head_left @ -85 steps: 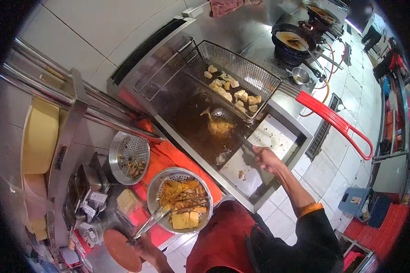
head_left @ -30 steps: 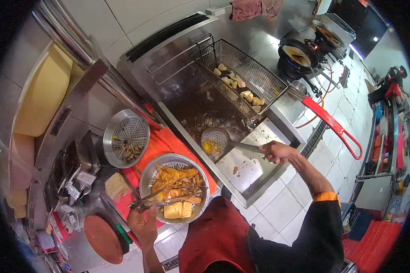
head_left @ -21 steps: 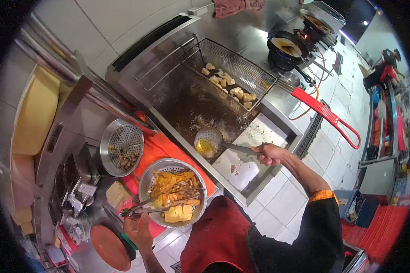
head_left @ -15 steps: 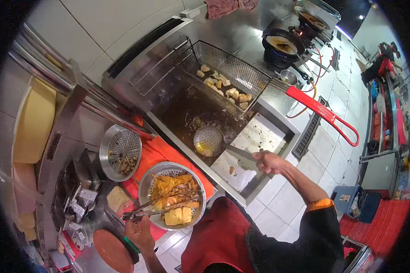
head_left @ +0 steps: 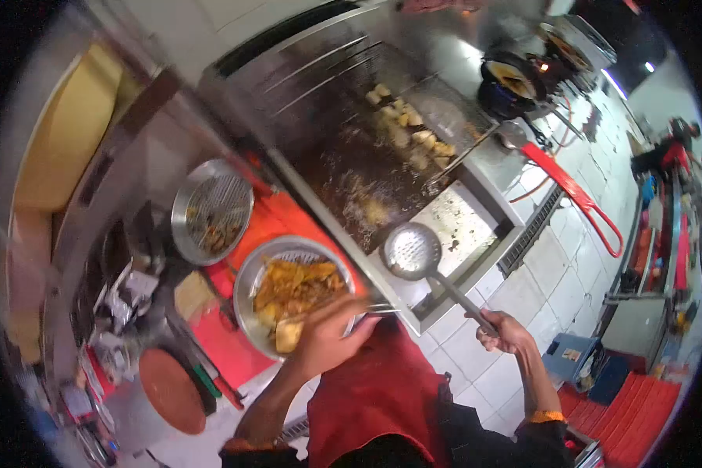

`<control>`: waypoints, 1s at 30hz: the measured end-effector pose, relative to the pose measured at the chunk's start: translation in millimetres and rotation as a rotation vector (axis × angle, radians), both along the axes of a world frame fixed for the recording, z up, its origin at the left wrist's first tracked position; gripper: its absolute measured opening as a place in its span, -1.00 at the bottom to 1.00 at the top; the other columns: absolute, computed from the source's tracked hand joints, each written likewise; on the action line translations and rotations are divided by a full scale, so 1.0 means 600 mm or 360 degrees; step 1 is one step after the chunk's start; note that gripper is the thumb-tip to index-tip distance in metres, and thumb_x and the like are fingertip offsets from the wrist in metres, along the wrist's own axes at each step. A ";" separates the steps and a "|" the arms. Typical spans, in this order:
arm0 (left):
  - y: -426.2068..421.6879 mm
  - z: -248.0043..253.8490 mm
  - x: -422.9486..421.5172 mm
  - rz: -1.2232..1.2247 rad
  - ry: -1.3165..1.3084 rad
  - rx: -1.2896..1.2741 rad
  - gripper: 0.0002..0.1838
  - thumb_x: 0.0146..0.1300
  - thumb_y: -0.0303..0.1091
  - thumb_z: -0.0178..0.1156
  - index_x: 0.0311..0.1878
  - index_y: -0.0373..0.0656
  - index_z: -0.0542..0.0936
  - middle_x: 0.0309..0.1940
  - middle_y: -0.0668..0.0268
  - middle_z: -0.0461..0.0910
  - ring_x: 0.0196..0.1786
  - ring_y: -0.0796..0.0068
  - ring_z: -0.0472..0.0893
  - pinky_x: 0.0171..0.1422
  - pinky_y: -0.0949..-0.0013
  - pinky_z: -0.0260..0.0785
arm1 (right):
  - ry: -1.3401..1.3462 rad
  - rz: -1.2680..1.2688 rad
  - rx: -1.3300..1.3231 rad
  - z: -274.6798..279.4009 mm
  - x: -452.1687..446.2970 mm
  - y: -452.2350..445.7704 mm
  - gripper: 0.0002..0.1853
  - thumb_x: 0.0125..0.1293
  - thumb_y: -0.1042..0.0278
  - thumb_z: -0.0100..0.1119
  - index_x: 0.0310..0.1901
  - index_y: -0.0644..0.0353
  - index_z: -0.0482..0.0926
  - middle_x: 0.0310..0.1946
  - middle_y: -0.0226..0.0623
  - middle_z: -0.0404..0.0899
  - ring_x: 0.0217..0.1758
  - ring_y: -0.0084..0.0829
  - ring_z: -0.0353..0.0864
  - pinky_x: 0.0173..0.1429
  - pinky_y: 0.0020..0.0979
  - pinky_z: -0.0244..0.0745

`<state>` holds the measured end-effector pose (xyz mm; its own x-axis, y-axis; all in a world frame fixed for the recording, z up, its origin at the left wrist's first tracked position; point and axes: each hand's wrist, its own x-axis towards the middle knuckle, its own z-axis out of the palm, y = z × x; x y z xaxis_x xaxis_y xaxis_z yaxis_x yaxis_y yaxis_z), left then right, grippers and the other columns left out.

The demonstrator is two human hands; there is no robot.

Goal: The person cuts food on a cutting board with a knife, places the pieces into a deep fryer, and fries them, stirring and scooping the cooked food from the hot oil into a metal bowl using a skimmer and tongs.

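My right hand (head_left: 501, 331) grips the handle of a perforated metal skimmer (head_left: 413, 251), whose round head is over the white tray-like ledge at the fryer's near end. My left hand (head_left: 331, 335) is closed around thin metal tongs (head_left: 382, 308), partly hidden and blurred, over the right side of a colander (head_left: 243, 312). Orange-brown fried food (head_left: 296, 285) and a yellow block (head_left: 288, 337) lie inside the colander. In the fryer (head_left: 331, 226), a yellowish piece (head_left: 376, 210) sits in bubbling oil. Pale chunks (head_left: 402, 115) are in the fry basket, its red handle (head_left: 573, 195) sticking out right.
A second colander (head_left: 178, 218) with small bits stands at left, near an orange cloth (head_left: 285, 222). Below it are a brown round board (head_left: 171, 390) and a green-handled knife (head_left: 203, 378). Pans (head_left: 511, 78) sit on burners at the back right. Another person (head_left: 671, 148) stands far right.
The skimmer has come out of the oil toward me, leaving the yellowish piece behind. My left hand and the tongs have swung right across the colander. The basket appears lower in the oil.
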<state>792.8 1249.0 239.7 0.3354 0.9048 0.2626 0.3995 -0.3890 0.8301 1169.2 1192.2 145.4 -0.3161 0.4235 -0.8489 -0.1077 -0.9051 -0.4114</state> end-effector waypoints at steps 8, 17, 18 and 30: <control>-0.022 -0.059 0.116 -0.0700 0.0781 0.0891 -0.89 0.15 -0.35 0.06 -0.36 -0.07 0.57 -0.36 0.37 0.50 -0.10 0.40 0.52 0.14 0.25 0.30 | -0.0722 0.0709 0.0768 0.062 -0.010 0.037 -0.30 0.35 -0.04 0.11 0.31 0.35 0.24 -0.11 -0.05 0.62 -0.08 -0.37 0.62 -0.11 -0.39 0.53; -0.010 -0.130 0.162 -0.0634 0.0904 0.0940 -0.84 0.16 -0.35 0.06 -0.23 -0.12 0.57 -0.29 0.35 0.47 -0.12 0.40 0.53 0.19 0.24 0.26 | -0.0832 0.1288 0.1389 0.120 -0.136 0.063 -0.44 0.29 0.35 0.17 0.26 0.36 0.24 -0.15 0.15 0.57 -0.12 0.00 0.62 -0.07 -0.17 0.51; -0.007 -0.132 0.164 -0.0580 0.0906 0.0916 -0.82 0.16 -0.36 0.06 -0.20 -0.14 0.57 -0.27 0.34 0.48 -0.12 0.40 0.53 0.20 0.24 0.26 | -0.0923 0.1240 0.1580 0.095 -0.129 0.062 -0.50 0.29 0.38 0.16 0.21 0.37 0.28 -0.18 0.19 0.56 -0.12 0.06 0.60 -0.08 -0.13 0.49; 0.017 -0.084 0.042 -0.0257 0.0683 0.0486 -0.58 0.20 -0.42 0.13 0.15 -0.23 0.48 0.01 0.20 0.53 0.09 0.26 0.52 0.18 0.23 0.36 | -0.1849 0.1687 0.2163 0.000 -0.072 0.138 -0.67 0.30 0.28 0.04 0.06 0.19 0.50 -0.31 -0.01 0.58 -0.48 -0.04 0.61 -0.41 -0.11 0.50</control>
